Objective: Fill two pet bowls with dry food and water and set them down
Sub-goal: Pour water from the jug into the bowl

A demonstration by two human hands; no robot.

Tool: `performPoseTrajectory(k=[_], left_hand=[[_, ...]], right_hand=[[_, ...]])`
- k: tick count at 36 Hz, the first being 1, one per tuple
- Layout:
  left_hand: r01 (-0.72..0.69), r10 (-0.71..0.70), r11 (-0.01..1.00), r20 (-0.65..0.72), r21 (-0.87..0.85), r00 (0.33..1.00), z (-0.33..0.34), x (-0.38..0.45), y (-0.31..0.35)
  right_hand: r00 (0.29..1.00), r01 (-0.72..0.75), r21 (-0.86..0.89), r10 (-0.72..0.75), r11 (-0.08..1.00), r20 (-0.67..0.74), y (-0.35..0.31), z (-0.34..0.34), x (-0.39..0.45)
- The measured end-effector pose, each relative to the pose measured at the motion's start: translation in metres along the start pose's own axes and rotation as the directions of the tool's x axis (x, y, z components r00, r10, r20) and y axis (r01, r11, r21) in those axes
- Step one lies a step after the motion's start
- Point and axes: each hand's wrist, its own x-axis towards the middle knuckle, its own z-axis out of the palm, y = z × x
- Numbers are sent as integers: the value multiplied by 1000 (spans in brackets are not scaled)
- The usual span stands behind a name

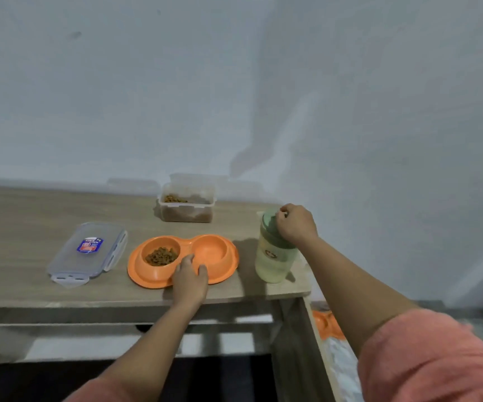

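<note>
An orange double pet bowl (222,271) sits on the wooden table near its front edge. Brown dry food (161,256) fills its left cup; the right cup (209,252) looks bare. My left hand (190,281) rests on the bowl's front rim at the middle, thumb and fingers spread over it. To the right stands a pale green bottle (273,259) with a darker green lid. My right hand (295,224) grips the lid from above, fingers curled round it.
An open clear food container (187,211) with dry food stands at the back by the wall. Its clear lid (88,253) lies flat to the left of the bowl. A second orange bowl (328,324) shows on the floor past the table's right edge (304,291).
</note>
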Motion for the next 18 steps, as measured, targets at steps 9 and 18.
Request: performPoseTrajectory(k=[9, 18], left_hand=[[91, -96, 990, 41, 110, 995, 25, -24, -23], [3, -93, 925, 219, 379, 971, 31, -20, -31]], right_hand=[[998, 62, 123, -65, 990, 19, 49, -6, -7], [992, -126, 551, 91, 825, 90, 89, -2, -15]])
